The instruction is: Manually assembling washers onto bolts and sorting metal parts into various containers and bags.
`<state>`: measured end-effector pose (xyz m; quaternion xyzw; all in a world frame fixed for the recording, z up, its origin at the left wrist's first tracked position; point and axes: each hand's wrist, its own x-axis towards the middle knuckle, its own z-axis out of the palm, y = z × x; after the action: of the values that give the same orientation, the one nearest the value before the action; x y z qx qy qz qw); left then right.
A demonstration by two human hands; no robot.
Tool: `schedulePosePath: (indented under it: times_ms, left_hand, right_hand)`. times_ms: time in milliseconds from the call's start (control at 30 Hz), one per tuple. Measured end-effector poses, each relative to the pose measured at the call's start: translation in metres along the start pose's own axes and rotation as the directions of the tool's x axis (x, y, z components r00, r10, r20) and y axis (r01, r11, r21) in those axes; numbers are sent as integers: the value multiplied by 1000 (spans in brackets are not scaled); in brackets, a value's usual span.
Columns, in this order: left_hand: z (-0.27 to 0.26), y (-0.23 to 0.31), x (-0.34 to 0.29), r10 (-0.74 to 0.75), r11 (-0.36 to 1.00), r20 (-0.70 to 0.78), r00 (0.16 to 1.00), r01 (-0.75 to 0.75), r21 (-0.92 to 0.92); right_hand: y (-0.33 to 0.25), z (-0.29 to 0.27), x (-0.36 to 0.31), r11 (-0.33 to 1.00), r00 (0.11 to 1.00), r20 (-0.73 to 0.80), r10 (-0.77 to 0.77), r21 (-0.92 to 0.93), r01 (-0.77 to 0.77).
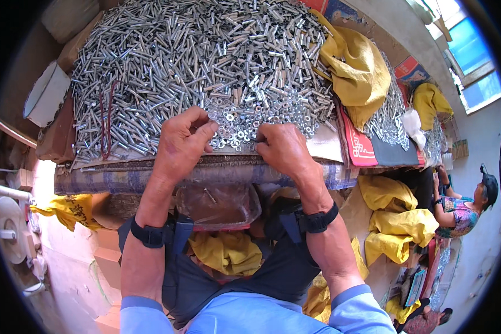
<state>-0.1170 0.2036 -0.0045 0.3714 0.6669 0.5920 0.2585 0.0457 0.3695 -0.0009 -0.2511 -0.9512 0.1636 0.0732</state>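
Observation:
My left hand (185, 142) is at the table's near edge, its thumb and fingers curled together beside a patch of loose washers and nuts (235, 125). Whatever those fingers hold, if anything, is too small to make out. On the other side of the patch, my right hand (285, 149) is closed with its fingertips turned down at the washers, and their grip is hidden. Behind both hands spreads a deep heap of metal bolts and sleeves (195, 61). Below the table edge, between my forearms, sits a plastic-lined tub (222, 214) with one bolt (210, 195) in it.
A yellow sack (356, 67) lies on the heap's right side. A white basin (47, 94) stands at the left. A red cord loop (107, 119) rests on the bolts. More yellow sacks (401, 222) lie at the right, near another person (465, 214).

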Motion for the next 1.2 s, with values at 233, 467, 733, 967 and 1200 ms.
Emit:
schedulePosePath:
  times_ms: [233, 467, 733, 967, 1200]
  left_hand:
    - [0, -3, -3, -25, 999, 8, 1000, 24, 37]
    - [3, -2, -6, -58, 992, 127, 990, 43, 122]
    - [-7, -1, -9, -79, 995, 238, 968, 64, 70]
    - [-8, 2, -11, -74, 997, 271, 960, 61, 57]
    - [-4, 0, -11, -26, 991, 237, 971, -6, 136]
  right_hand:
    - [4, 0, 6, 950, 991, -117, -70, 296, 102]
    - [-34, -5, 17, 466, 995, 103, -14, 881, -85]
    - [-34, -3, 22, 352, 979, 147, -144, 932, -88]
    - [-31, -1, 22, 467, 966, 69, -249, 882, 57]
    - [-34, -12, 20, 519, 972, 150, -181, 854, -35]
